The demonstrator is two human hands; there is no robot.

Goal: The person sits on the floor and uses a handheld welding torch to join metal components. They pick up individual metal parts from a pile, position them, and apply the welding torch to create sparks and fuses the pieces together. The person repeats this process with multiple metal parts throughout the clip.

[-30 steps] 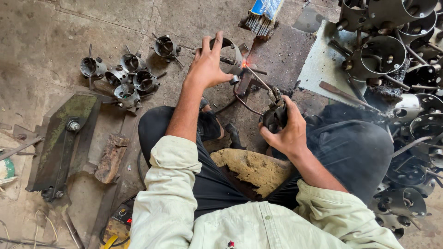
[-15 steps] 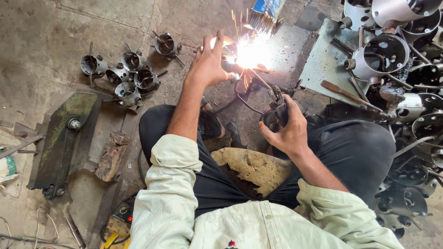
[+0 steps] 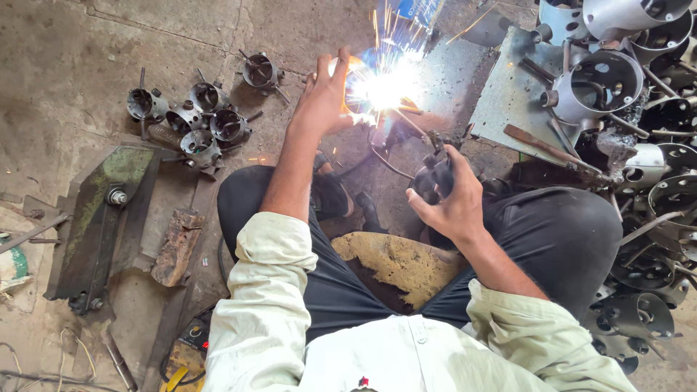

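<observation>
Glare hides the workpiece under spread left fingers (image 3: 327, 91); right fingers (image 3: 425, 199) clamp the electrode holder (image 3: 434, 178).

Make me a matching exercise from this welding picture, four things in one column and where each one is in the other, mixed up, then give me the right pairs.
Things:
1. left hand
2. right hand
3. small welded cups
4. large metal cylinders

Places:
A. piled on the person's right
B. gripping the dark electrode holder
C. grouped on the floor to the person's left
D. raised beside the bright sparks

Pairs: 1-D, 2-B, 3-C, 4-A
</observation>
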